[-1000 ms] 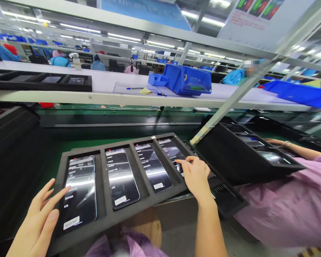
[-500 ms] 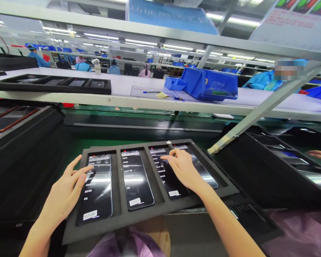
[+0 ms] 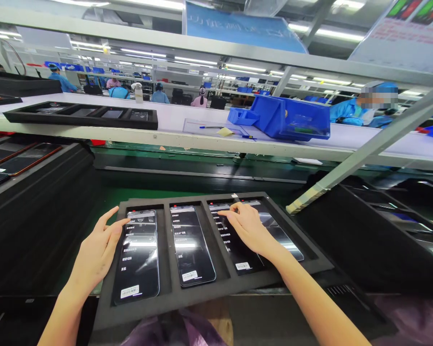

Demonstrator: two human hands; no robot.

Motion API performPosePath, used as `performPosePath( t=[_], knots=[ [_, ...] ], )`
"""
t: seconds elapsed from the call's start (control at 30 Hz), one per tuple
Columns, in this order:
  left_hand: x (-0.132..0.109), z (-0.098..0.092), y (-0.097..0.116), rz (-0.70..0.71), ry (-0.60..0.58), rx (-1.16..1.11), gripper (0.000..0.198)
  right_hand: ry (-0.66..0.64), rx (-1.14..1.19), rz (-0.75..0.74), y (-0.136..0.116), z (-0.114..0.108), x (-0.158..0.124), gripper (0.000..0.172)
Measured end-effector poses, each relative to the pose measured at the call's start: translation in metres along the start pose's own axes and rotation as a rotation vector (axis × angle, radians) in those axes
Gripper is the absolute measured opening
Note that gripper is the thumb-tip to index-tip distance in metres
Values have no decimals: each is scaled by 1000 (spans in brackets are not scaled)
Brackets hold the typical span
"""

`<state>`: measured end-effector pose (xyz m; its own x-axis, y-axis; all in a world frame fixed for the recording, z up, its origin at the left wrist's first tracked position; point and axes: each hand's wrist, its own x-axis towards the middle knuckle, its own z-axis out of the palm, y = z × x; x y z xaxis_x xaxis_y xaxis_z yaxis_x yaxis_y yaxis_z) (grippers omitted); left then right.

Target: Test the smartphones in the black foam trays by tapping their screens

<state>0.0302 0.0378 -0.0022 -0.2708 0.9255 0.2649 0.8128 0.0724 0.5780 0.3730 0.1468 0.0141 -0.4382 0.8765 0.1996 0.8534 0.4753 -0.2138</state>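
A black foam tray (image 3: 168,302) lies in front of me with several lit phones in its slots. My left hand (image 3: 97,252) rests at the tray's left edge, fingers spread, a fingertip touching the top of the leftmost phone (image 3: 139,254). Over the third phone (image 3: 234,242) lies my right hand (image 3: 248,228), its fingers stretched out and the index tip on the screen's upper part. Untouched between them sits the second phone (image 3: 192,250). The rightmost phone (image 3: 279,235) is partly hidden by my right hand.
Black stacked trays (image 3: 32,202) stand at my left and another black tray (image 3: 375,230) at my right. A white shelf (image 3: 187,127) above carries a black tray (image 3: 82,115) and blue bins (image 3: 292,117). Workers in blue sit beyond.
My view swung left. My left hand moved up from the tray's lower left to the leftmost phone's top. My right hand shifted from the rightmost phone to the third one.
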Motion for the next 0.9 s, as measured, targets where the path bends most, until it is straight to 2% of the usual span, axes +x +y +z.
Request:
performPosePath(
  t=[0.33,0.47,0.6,0.7,0.9],
  knots=[
    [-1,0,0,40,-8,-25,54,14,-47,-22,-3,2,-2,46],
    [-2,-1,2,63,-19,-24,54,61,-30,-121,-26,3,2,46],
    [-3,-2,3,70,-17,-29,55,-16,-48,-247,-57,6,11,43],
    [-3,-2,2,74,-10,-39,55,-76,-89,-307,-68,9,19,43],
    [-3,-2,2,81,-57,-12,54,44,-122,-270,-58,9,19,45]
  ],
)
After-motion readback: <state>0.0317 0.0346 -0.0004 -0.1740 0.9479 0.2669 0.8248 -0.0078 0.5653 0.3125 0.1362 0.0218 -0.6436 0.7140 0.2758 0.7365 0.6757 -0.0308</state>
